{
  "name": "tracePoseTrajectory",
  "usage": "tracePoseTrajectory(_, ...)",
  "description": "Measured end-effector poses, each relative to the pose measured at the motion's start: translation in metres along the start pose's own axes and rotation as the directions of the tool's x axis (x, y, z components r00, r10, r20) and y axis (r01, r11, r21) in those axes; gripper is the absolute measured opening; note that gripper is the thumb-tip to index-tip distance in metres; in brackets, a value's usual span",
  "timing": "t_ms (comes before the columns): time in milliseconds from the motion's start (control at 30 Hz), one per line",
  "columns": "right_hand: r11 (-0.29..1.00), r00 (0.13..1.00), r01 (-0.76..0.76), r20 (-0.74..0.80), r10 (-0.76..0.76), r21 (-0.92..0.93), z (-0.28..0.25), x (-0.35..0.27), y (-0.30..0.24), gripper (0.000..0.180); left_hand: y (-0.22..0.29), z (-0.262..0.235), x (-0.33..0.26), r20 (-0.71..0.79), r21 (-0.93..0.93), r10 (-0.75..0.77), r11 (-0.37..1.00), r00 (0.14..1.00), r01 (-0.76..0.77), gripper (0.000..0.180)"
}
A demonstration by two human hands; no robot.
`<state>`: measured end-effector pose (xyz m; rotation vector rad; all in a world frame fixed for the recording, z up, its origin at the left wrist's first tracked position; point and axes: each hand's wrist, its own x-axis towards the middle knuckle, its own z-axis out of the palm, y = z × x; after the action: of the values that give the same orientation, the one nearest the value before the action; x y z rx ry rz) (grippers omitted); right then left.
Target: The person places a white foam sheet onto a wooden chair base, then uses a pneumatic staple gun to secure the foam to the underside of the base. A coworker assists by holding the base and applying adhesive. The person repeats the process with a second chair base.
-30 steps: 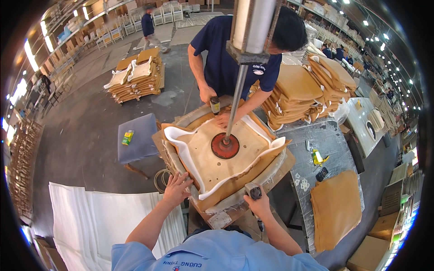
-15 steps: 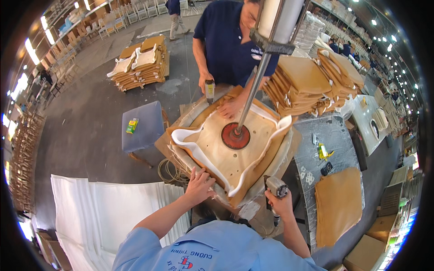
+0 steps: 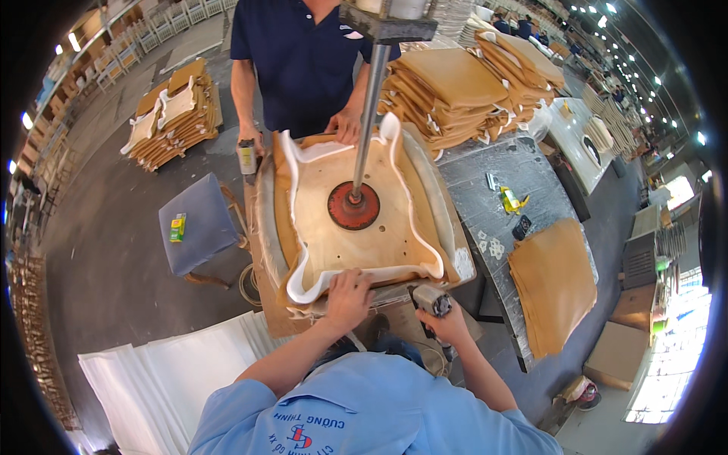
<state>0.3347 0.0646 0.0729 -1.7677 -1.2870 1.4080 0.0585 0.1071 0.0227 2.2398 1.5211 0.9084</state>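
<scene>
A wooden seat board [image 3: 315, 220] lies on a padded form [image 3: 422, 182]. A tan upholstery cover [image 3: 283, 189] with white foam [image 3: 302, 258] folds up around its edges. The red disc [image 3: 341, 214] of a vertical metal rod [image 3: 365, 125] presses on the middle of the board. At the near edge, my left hand [image 3: 349, 302] has its fingers curled over the cover and foam. To the right of it, my right hand [image 3: 449, 324] grips a staple gun [image 3: 432, 300], just off the near right corner.
Across the form, a co-worker in a navy shirt [image 3: 299, 72] holds another staple gun [image 3: 247, 158] and touches the far edge. Tan covers [image 3: 447, 80] are stacked at far right, with more [image 3: 552, 280] on the grey table [image 3: 485, 208]. A blue stool [image 3: 197, 227] and white sheets [image 3: 171, 371] are leftward.
The seat and form have turned, bringing a straight side toward me. My left hand has moved from the left side onto the near edge. The co-worker's hand has drawn back to the far edge.
</scene>
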Motion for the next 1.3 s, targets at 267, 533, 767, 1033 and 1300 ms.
tracePoseTrajectory(267, 0.998, 0.99, 0.022, -0.142, -0.012, 0.066, -0.021, 0.046, 0.009, 0.024, 0.017, 0.04, 0.036, 0.172, -0.062, 0.008, 0.998, 0.985, 0.003, 0.026)
tracePoseTrajectory(533, 1.0, 0.997, -0.03, -0.076, 0.03, 0.001, -0.05, 0.07, 0.008, 0.054, 0.032, 0.092, 0.103, 0.251, -0.033, -0.017, 0.999, 0.968, 0.026, 0.022)
tracePoseTrajectory(767, 0.996, 0.996, -0.077, 0.048, 0.079, -0.052, -0.066, 0.085, -0.001, 0.042, 0.022, 0.105, 0.111, 0.17, -0.085, -0.031, 0.995, 0.985, 0.046, 0.013)
tracePoseTrajectory(1033, 0.976, 0.959, -0.152, 0.217, 0.184, -0.157, -0.071, 0.124, -0.054, 0.027, 0.013, 0.114, 0.109, 0.037, -0.148, -0.122, 0.981, 0.992, 0.126, 0.008)
tracePoseTrajectory(1300, 0.945, 0.931, -0.197, 0.252, 0.264, -0.26, -0.052, 0.149, -0.086, 0.025, 0.006, 0.125, 0.107, -0.025, -0.157, -0.164, 0.975, 0.986, 0.159, 0.008)
